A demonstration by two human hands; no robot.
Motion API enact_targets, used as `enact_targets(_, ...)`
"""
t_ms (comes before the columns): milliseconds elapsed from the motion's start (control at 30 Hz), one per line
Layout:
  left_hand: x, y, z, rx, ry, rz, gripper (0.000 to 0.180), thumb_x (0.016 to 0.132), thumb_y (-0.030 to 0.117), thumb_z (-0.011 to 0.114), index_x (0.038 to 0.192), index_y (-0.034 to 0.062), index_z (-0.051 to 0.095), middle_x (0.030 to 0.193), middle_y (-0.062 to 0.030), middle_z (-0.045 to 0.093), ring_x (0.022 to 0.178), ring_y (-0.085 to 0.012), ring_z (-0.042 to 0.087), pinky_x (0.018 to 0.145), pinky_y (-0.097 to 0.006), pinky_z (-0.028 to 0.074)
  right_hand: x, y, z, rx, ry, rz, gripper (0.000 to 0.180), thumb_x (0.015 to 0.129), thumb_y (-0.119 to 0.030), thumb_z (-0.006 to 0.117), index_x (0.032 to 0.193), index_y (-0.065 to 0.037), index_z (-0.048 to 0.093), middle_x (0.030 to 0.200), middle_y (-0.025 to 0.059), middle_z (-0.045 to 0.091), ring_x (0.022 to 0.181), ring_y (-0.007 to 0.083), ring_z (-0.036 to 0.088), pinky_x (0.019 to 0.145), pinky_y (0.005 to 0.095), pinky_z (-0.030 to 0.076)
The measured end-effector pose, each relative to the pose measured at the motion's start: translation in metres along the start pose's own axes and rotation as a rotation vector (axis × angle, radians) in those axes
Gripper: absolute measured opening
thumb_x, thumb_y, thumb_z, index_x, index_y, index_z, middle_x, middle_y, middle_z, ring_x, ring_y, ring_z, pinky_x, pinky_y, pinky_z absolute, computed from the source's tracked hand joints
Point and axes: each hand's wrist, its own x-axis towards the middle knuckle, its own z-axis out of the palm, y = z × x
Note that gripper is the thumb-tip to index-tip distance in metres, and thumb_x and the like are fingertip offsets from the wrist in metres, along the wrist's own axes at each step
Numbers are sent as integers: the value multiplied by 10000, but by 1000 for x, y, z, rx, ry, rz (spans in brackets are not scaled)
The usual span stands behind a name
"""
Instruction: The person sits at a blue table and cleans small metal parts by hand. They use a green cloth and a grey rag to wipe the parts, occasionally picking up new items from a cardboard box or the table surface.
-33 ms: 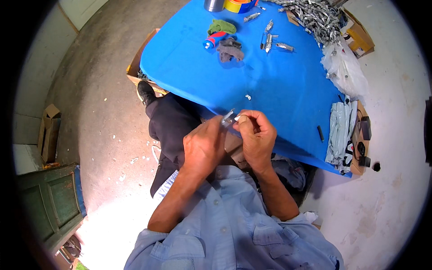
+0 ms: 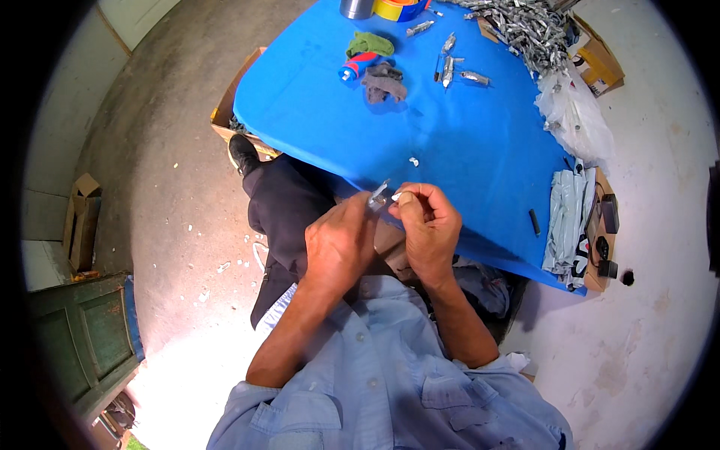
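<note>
Close to the table's near edge, my left hand [image 2: 339,241] is closed round a small clear plastic wrapper [image 2: 379,196] with something shiny in it. Its upper end sticks up past my fingers. Just to the right, my right hand [image 2: 429,229] pinches a small white scrap [image 2: 396,197] between thumb and forefinger, very near the wrapper. Whether the scrap touches the wrapper I cannot tell. A little farther off on the blue tablecloth [image 2: 315,105] lies another white scrap [image 2: 414,161].
Several silvery wrapped pieces [image 2: 448,73] lie at the far side, near a large pile of them [image 2: 529,34]. Grey cloth [image 2: 384,84], green cloth [image 2: 370,44] and a red-blue bottle [image 2: 358,67] sit mid-table. Grey plastic bags [image 2: 562,217] and a dark stick [image 2: 534,223] are at right.
</note>
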Motion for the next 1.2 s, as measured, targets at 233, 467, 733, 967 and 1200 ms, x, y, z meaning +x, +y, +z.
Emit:
enact_targets(233,6,5,-10,-280,-105,-221,255,918,47,734,1165,15,677,856,-141,704,664,-264,667,608,-363,526,2,4,-20,-181,-37,-113,50,974,-23,663,995,22,656,908,44,691,810,80,653,708,256,521)
enact_targets(467,6,-5,-8,-449,-194,-253,261,992,74,720,1232,-22,687,1029,-124,750,944,-171,704,882,-305,555,3,14,-67,-708,-47,-243,75,912,-5,719,925,15,648,819,104,630,688,180,643,635,309,508)
enact_targets(733,5,-11,0,-651,-253,-334,244,1006,74,708,1235,-8,697,1097,-60,731,1035,-142,674,947,-313,538,1,22,-85,-810,-43,-299,171,889,-28,755,1058,-23,727,941,117,715,747,229,701,667,343,550)
enact_targets(967,4,-13,0,-705,-308,-368,250,1020,78,695,1258,-2,694,1111,-55,722,1071,-144,667,972,-316,539,2,8,-72,-803,-90,-275,173,901,-46,741,1073,-37,761,999,108,732,794,221,713,675,338,552)
enact_targets(1200,2,-11,4,-684,-335,-366,256,1005,63,687,1252,-4,698,1124,-67,727,1052,-151,668,942,-308,533,9,-15,-52,-438,-224,-156,113,916,-47,748,1018,-3,768,954,98,737,783,151,674,689,272,524)
